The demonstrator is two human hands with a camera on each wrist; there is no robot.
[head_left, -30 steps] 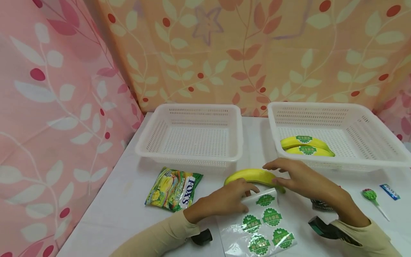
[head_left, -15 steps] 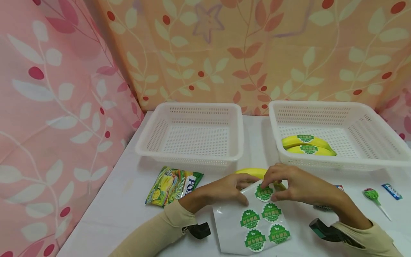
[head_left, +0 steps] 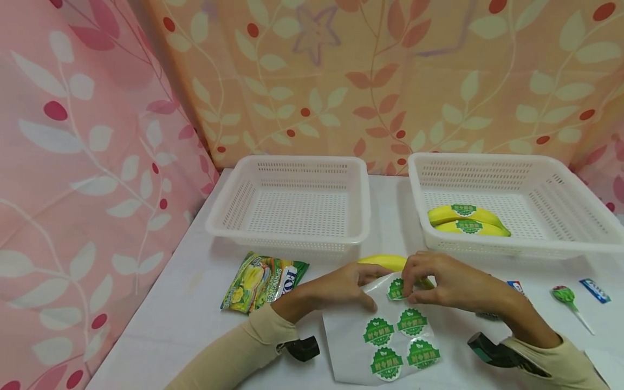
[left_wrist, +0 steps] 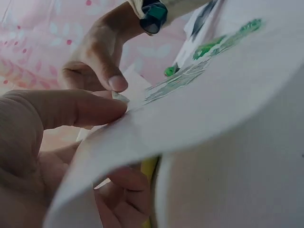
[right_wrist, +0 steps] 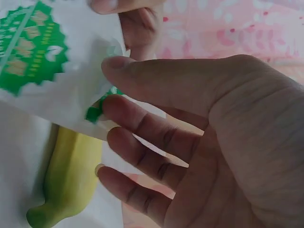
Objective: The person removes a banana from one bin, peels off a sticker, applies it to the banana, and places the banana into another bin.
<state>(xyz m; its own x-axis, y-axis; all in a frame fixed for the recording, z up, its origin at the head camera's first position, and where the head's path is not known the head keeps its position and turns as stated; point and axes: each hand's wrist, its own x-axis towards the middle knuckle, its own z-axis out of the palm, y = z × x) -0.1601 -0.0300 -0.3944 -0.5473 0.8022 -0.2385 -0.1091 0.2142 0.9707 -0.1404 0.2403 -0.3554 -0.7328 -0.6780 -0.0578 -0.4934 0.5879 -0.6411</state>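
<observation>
A white sheet (head_left: 348,341) of round green stickers tilts up from the table in the head view. My left hand (head_left: 343,284) grips its upper left edge, thumb on top and fingers underneath, as the left wrist view shows. At the sheet's top corner, my right hand (head_left: 439,279) pinches a green sticker (right_wrist: 97,110) between thumb and index finger. That sticker is bent, and the fingers partly cover it. Behind the sheet lies a yellow banana (head_left: 382,262), its middle hidden by the sheet and hands; its stem end shows in the right wrist view.
A white basket (head_left: 287,238) stands at the back left. Another white basket (head_left: 517,248) at the back right holds two stickered bananas (head_left: 468,219). A green candy bag (head_left: 260,281) lies left; a lollipop (head_left: 563,295) and a small blue packet (head_left: 595,290) lie right.
My left hand has raised and tilted the sheet over the banana. My right hand has left the banana's end, come to the top sticker and pulled its edge up.
</observation>
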